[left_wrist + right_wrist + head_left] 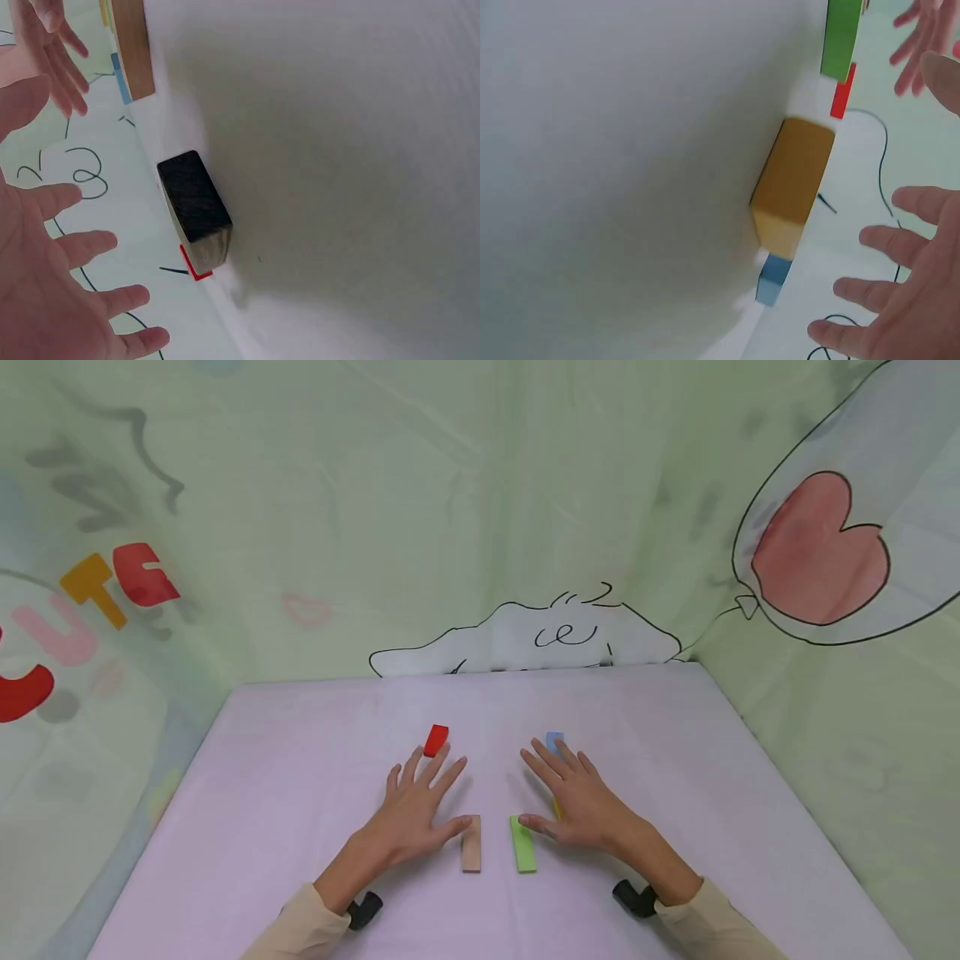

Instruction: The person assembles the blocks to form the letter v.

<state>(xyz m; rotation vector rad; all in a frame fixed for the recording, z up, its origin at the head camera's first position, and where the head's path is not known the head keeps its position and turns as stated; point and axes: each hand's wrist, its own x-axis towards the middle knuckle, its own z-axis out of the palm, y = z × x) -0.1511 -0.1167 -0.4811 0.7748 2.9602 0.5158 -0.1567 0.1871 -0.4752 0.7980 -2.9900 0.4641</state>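
Note:
My left hand (pixel 408 818) is spread with fingers extended and holds nothing. Its fingertips overlap the near end of a red block (pixel 437 740), and its thumb overlaps a natural wood block (pixel 471 847). A black-topped block (pixel 195 196) shows in the left wrist view, apart from the fingers; the head view hides it. My right hand (pixel 585 806), also spread and holding nothing, partly covers a blue block (pixel 554 741) and a yellow block (pixel 557 808). The right thumb reaches over the far end of a light green block (pixel 524 850). In the right wrist view, the yellow block (pixel 795 176) stands apart from the fingers.
A pale lilac cloth covers the table (pixel 300 735). Around it hang light green fabric walls (pixel 420 510) printed with letters, line drawings and a heart balloon (pixel 817 552). Each wrist wears a black device, the left (pixel 365 911) and the right one (pixel 634 899).

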